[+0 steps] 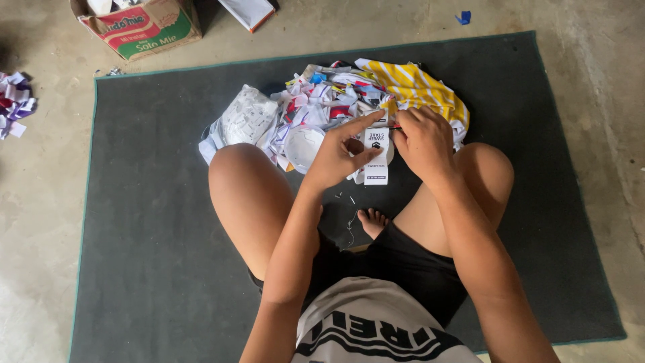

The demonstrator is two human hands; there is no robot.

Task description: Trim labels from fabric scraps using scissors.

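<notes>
ahead: scrap pile [322, 101] blocks | sides: knees [245, 178] hem in | outer mat [148, 269] open

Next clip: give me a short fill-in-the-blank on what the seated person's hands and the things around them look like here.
1. Both hands, the left hand and the right hand, hold a white rectangular fabric label with ____ print.
2. The person sits on a dark ____ floor mat.
3. In the heap of fabric scraps lies a ____-and-white striped cloth.

Missing words: black; grey; yellow
</notes>
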